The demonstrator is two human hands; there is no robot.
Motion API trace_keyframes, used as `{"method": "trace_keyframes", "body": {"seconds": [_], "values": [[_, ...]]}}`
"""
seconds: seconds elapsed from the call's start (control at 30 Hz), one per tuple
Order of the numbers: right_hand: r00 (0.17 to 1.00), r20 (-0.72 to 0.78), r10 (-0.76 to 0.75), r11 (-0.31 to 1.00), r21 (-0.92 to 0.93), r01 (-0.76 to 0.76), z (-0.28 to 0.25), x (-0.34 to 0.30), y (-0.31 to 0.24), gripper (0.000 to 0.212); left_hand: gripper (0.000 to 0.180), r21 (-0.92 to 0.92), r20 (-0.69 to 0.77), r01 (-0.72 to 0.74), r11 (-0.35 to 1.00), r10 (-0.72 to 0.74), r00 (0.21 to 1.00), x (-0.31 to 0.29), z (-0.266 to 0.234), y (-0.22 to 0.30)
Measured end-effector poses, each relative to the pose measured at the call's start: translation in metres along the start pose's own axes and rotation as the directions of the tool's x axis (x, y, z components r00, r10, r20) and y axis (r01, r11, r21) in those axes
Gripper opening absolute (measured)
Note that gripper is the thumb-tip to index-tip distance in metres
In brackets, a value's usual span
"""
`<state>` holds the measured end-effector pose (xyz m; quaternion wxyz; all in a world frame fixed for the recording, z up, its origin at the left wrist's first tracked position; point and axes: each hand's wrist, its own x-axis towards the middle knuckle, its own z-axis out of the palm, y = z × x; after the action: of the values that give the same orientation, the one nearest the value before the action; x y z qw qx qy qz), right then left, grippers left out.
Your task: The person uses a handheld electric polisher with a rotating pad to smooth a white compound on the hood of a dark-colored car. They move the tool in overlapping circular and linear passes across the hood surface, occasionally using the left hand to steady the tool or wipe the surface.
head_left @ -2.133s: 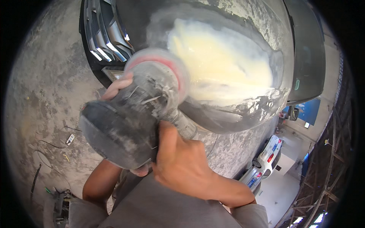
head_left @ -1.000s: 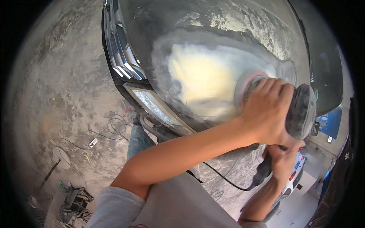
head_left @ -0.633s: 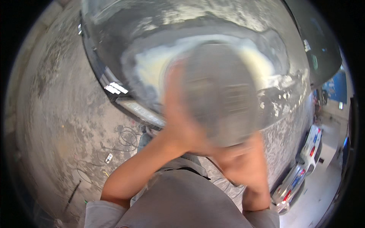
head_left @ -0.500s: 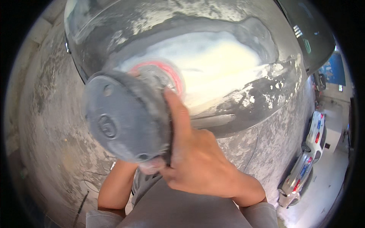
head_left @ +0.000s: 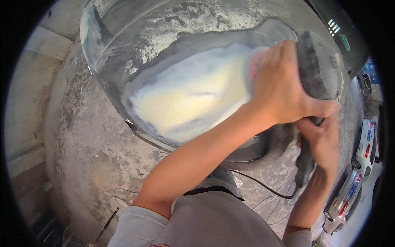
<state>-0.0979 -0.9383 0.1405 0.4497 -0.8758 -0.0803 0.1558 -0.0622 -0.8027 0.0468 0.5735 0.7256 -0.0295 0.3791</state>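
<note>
Left hand (head_left: 279, 84): fingers wrapped over the head of a dust-coated, grey-black power sander (head_left: 319, 61), thumb along its body. Right hand (head_left: 319, 136): closed round the sander's dark rear handle. Sander is at the right end of a smooth, cream-yellow filler patch (head_left: 185, 103) on a curved, dark-grey car hood (head_left: 125, 47). Its round, pink-red pad (head_left: 252, 68) is mostly hidden by the left hand; whether it lies flat cannot be told.

Risks (judged): a tipped pad edge could gouge the filler, the hood's curve being the likely cause. Dwelling on one spot could cut a hollow. The ribbed grey hose (head_left: 275, 150) or thin black cable (head_left: 263, 185) could snag and drag the tool sideways.

Surface: patch fades to bluish-white at its margins, bordered by a darker grey band; beyond, blotchy pale areas.

Room: mottled, dusty grey floor (head_left: 82, 136); pale slabs (head_left: 45, 45) at left; a white car (head_left: 365, 144) and a silver car (head_left: 343, 201) at far right.
</note>
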Motion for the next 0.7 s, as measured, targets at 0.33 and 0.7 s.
{"method": "trace_keyframes", "body": {"seconds": [0.33, 0.7], "values": [[0.924, 0.279, -0.26, 0.955, -0.066, 0.289, 0.065, -0.022, -0.024, 0.061, 0.099, -0.338, 0.071, 0.347, 0.875, -0.344, 0.936, -0.044, -0.108, 0.007], [0.728, 0.613, -0.309, 0.929, 0.03, 0.369, 0.134, -0.019, -0.068, 0.086, 0.127, -0.457, -0.111, 0.432, 0.778, -0.531, 0.84, -0.085, -0.21, 0.015]]}}
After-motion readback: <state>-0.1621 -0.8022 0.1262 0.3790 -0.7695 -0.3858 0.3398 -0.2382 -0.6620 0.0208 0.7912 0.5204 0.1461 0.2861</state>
